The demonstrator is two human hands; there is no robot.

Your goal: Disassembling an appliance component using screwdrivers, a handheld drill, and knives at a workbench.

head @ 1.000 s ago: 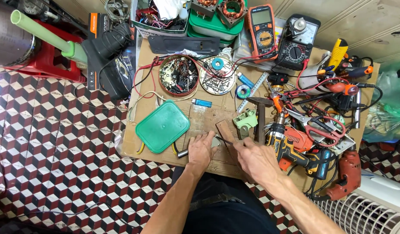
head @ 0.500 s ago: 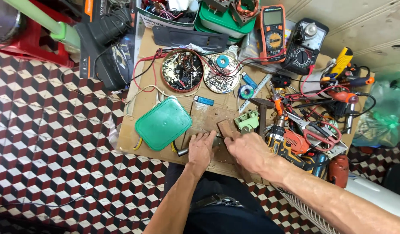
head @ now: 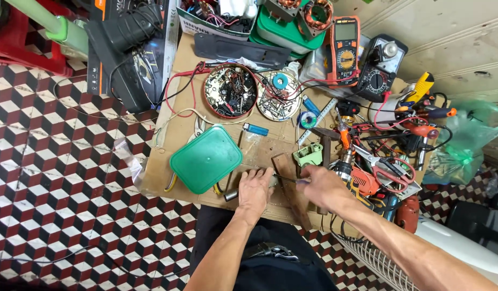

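Pinning a small metal cylinder [head: 248,185] flat on the desk [head: 179,134], the left hand [head: 255,189] closes over it; the right hand [head: 323,186] pinches what looks like a thin screwdriver [head: 285,178]. Rigid, smooth and likely to roll, the cylinder lies beside the green lid [head: 206,158].

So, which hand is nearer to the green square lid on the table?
Left. The left hand rests just to the right of the green lid, almost beside its edge. The right hand is farther right, beyond the wooden strip.
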